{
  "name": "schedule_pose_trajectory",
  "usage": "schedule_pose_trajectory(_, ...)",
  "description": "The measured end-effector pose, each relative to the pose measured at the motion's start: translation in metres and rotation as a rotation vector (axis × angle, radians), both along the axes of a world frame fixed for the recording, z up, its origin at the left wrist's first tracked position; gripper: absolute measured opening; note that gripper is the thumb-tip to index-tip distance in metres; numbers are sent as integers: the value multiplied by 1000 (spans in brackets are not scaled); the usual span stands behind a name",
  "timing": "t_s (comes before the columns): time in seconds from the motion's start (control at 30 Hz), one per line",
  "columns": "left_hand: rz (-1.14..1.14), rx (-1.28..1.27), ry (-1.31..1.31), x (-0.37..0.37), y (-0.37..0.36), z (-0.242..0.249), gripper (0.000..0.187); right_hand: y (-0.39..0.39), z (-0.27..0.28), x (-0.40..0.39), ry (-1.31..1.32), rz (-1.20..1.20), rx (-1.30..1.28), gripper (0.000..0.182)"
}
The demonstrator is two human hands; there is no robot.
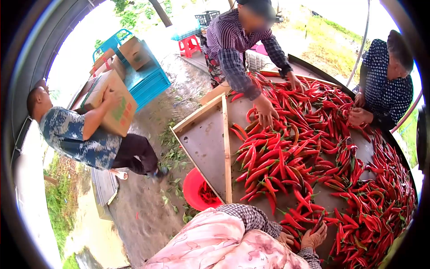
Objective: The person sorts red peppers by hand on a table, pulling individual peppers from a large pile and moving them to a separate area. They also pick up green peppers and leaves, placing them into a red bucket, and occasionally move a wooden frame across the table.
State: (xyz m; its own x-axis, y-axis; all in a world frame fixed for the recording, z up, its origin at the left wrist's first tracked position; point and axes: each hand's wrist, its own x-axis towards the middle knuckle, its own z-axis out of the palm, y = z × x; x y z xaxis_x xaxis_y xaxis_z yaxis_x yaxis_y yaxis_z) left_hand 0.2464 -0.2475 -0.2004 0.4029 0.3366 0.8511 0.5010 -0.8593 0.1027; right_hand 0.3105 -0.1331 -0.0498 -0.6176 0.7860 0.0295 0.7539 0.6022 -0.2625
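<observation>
My right hand (315, 237) is closed around a dark red chili pepper (319, 221), which sticks up past the fingertips. Beside it, my left hand (286, 238) rests low among red chili peppers (293, 222) at the near edge of the table. The sleeve partly covers that hand, and its fingers are mostly hidden. Checked cuffs cover both wrists. A large spread of long red chili peppers with green stems (277, 166) lies just beyond my hands, and a denser heap (371, 224) lies to their right.
Wooden strips (226, 152) edge the grey table's left part. Below stands a red bucket (192, 190) with peppers inside. Across the table, one person (237, 54) reaches into the peppers; another (385, 85) handles some at right. A person at left carries a cardboard box (114, 105) near a blue cart (145, 80).
</observation>
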Motion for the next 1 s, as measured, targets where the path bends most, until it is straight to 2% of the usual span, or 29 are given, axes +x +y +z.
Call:
schedule_pose_trajectory(0.13, 76, -78, -85, 5, -10, 8, 30, -4, 5, -2, 3, -7, -6, 67)
schedule_pose_trajectory(0.2, 125, -171, 72, 7, -12, 8, 35, -5, 8, -3, 2, -6, -14, 67)
schedule_pose_trajectory(0.3, 15, -310, 35, -6, -20, 35, 38, -4, 6, -3, -7, -8, -20, 67)
schedule_pose_trajectory(0.43, 35, -206, 64, -4, -14, 23, 39, -3, 0, -1, 12, 11, 35, 70)
schedule_pose_trajectory(0.5, 196, -15, 182, -5, -9, 25, 41, -4, 2, -1, -5, -7, 1, 69)
schedule_pose_trajectory(0.53, 187, -8, 178, -5, -9, 29, 41, -4, 4, -3, -17, -21, -38, 69)
schedule_pose_trajectory(0.6, -6, -537, 212, -3, -17, 42, 44, -3, 2, -1, -21, -19, -30, 69)
schedule_pose_trajectory(0.63, -85, -688, 183, -7, -17, 54, 44, -3, 1, -1, -19, -19, -23, 69)
schedule_pose_trajectory(0.73, -116, -818, 180, -12, -17, 73, 44, -3, 2, -1, -12, -18, -13, 69)
schedule_pose_trajectory(0.8, -81, -770, 160, -5, -16, 68, 44, -4, 4, -2, -5, 2, 3, 70)
schedule_pose_trajectory(0.9, -97, -1010, 207, -6, -13, 83, 42, -6, 6, -3, -1, -10, 6, 70)
schedule_pose_trajectory(1.0, -124, -931, 170, -4, -14, 64, 42, -6, 9, -4, -4, -14, -9, 70)
